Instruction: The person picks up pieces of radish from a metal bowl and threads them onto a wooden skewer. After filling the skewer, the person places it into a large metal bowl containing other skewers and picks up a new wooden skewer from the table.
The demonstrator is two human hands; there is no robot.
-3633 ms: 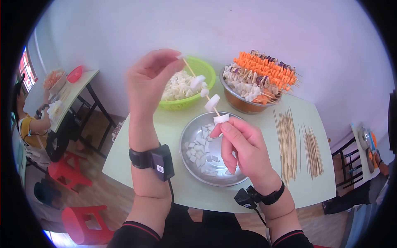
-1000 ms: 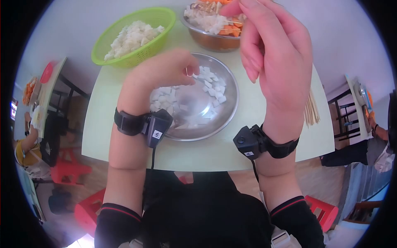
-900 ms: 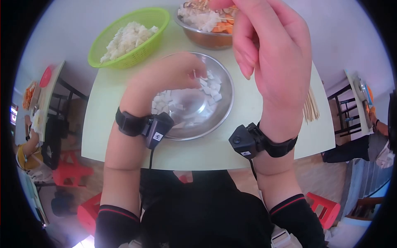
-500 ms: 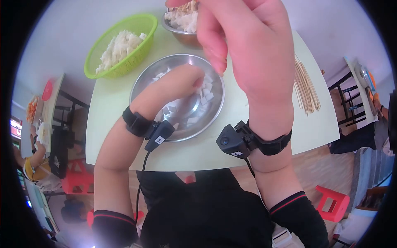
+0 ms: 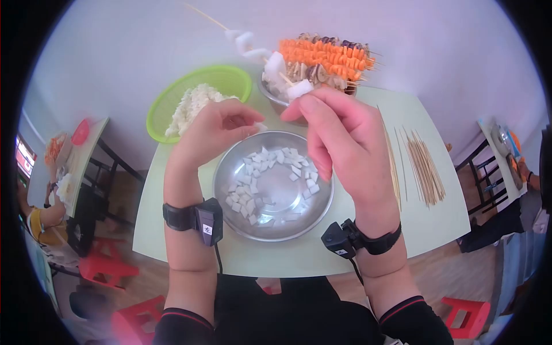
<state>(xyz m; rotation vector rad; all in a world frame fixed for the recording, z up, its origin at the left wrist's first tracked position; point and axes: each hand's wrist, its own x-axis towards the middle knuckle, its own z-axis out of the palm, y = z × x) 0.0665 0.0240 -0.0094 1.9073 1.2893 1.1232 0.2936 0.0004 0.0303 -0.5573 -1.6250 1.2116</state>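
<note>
A thin wooden skewer with several white pieces (image 5: 253, 53) on it slants up and left above the table. Its lower end, with a white piece (image 5: 299, 89), is at the fingertips of my right hand (image 5: 345, 126), pinched closed there. My left hand (image 5: 215, 126) has its thumb and fingers together on a small white piece (image 5: 260, 127), partly hidden by the fingertips. Below both hands, a round steel basin (image 5: 233, 221) holds several small white cut pieces (image 5: 247, 178).
A green basket (image 5: 154, 118) of white food stands back left. Behind my right hand, a steel bowl (image 5: 276, 106) holds orange and mushroom-like skewers (image 5: 328, 57). Bare skewers (image 5: 425, 167) lie on the right. Co-workers' arms show at both sides, near red stools (image 5: 106, 264).
The view has shifted, showing more of the table's back. My left hand has risen from the basin to its back-left rim with a white piece. The skewer at my right hand now shows.
</note>
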